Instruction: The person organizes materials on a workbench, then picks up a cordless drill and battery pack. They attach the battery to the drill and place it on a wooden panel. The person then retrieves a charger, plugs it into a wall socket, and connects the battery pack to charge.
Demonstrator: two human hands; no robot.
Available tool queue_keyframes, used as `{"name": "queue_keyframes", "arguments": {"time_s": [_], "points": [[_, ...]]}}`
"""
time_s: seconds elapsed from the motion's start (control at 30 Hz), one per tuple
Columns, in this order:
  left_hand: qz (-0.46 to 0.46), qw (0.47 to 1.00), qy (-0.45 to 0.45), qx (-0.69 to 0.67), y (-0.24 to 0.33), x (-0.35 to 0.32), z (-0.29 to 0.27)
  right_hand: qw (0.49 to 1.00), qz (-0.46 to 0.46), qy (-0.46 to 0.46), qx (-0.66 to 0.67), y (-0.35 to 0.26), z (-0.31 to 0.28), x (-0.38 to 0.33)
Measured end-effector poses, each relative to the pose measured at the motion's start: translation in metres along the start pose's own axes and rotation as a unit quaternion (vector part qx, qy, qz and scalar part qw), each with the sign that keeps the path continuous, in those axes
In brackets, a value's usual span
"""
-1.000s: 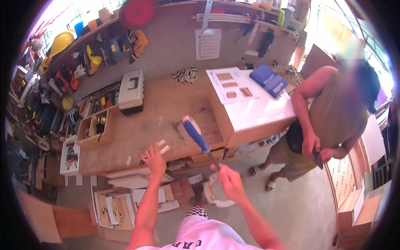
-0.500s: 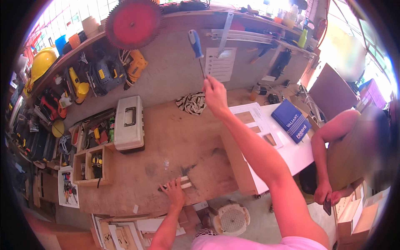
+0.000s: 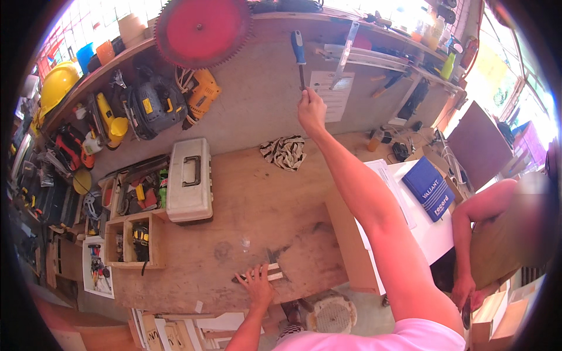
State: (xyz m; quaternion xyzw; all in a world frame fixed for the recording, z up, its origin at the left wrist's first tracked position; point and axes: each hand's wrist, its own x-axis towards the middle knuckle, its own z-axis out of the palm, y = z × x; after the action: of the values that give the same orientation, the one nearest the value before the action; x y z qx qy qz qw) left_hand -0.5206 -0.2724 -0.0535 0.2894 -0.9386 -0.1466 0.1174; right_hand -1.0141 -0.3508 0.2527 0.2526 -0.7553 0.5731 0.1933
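Up and right of the toolbox (image 3: 199, 198), the right hand (image 3: 312, 110) clenches a blue-handled tool (image 3: 299, 51) by its shaft. Down and right of it, the left hand (image 3: 256, 285) lies, fingers spread, on wooden strips (image 3: 274, 274).

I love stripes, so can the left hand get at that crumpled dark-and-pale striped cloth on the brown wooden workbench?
Probably yes, with a stretch: the left hand rests on pale wooden strips, and nothing tall stands on the workbench between it and the cloth.

A workshop: a toolbox (image 3: 190, 196) sits on the bench (image 3: 234, 193); behind the bench, a saw blade (image 3: 202, 35) and power tool (image 3: 203, 93); left of it, dim gear (image 3: 47, 202), probably tools.
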Motion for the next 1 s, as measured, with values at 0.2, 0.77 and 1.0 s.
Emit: {"name": "queue_keyframes", "arguments": {"time_s": [0.2, 0.77, 1.0], "points": [[0.003, 1.0, -0.01, 0.0, 0.002, -0.001, -0.002, 0.979, 0.04, -0.071, -0.185, 0.018, 0.007, 0.049], [0.023, 0.987, 0.086, -0.135, -0.027, -0.013, 0.028, 0.709, 0.136, -0.689, -0.068, 0.033, -0.056, -0.443], [-0.191, 0.945, 0.197, -0.18, 0.016, -0.035, -0.016, 0.849, 0.148, -0.506, -0.019, 0.005, -0.106, -0.487]]}}
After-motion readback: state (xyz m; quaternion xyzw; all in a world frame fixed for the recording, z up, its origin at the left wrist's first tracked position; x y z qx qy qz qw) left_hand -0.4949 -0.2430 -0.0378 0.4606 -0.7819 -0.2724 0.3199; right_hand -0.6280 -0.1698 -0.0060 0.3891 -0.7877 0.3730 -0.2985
